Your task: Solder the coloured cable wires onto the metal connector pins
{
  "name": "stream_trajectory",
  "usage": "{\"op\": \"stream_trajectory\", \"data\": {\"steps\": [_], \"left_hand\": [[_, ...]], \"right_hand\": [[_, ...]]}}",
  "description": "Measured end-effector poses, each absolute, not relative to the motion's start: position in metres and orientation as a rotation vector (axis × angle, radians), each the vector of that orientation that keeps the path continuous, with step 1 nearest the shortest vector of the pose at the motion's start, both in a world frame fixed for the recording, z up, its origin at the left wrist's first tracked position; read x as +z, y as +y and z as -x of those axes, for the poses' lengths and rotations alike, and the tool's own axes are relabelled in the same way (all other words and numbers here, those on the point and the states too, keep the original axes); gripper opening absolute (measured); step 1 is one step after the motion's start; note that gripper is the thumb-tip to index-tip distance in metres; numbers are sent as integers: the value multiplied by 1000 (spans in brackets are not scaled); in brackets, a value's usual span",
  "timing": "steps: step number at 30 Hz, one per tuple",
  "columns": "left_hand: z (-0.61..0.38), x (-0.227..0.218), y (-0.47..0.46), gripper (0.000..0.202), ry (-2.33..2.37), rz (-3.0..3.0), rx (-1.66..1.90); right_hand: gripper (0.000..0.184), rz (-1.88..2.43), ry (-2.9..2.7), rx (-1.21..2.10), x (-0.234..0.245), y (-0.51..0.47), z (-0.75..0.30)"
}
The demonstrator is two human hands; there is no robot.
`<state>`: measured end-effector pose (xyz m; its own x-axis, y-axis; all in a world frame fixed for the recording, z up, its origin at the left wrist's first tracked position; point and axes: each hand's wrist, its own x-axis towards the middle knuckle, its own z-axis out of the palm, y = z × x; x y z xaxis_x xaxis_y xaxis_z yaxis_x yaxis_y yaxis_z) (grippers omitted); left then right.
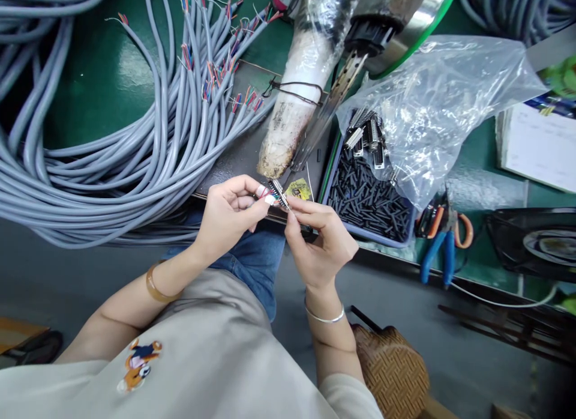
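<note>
My left hand (229, 212) is pinched on the coloured wire ends of a cable at the bench edge. Facing it, my right hand (320, 242) is closed on a small metal connector (279, 194), held against those wires. Both hands meet just below the tip of a wrapped soldering iron (294, 101), which slopes down from the top. A yellow label (299, 189) lies just behind the connector. How the wires sit in the connector is too small to see.
Many grey cables (103, 149) with stripped coloured ends are piled on the green bench at left. A blue tray (371, 197) of black tubing pieces and connectors sits right of my hands, under a clear plastic bag (441, 101). Blue and orange pliers (443, 239) lie further right. A woven stool (391, 371) stands below.
</note>
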<state>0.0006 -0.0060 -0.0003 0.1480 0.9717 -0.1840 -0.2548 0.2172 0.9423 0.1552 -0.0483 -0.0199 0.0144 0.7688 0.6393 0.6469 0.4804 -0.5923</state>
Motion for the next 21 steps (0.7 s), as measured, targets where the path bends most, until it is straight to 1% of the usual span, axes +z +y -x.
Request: {"op": "stream_trajectory", "data": {"steps": [6, 8, 11, 13, 21], "left_hand": [[3, -2, -6, 15, 977, -885, 1051], [3, -1, -7, 16, 992, -892, 1018], [1, 1, -7, 15, 1034, -897, 978], [0, 2, -7, 16, 1046, -889, 983], [-7, 6, -5, 13, 1071, -911, 1103]], "right_hand": [[21, 1197, -1722, 80, -20, -49, -154], [22, 1191, -1762, -6, -21, -49, -155], [25, 1182, -1828, -219, -26, -49, -156], [26, 1174, -1854, -288, -28, -49, -156], [19, 1219, -1709, 46, -19, -42, -154]]}}
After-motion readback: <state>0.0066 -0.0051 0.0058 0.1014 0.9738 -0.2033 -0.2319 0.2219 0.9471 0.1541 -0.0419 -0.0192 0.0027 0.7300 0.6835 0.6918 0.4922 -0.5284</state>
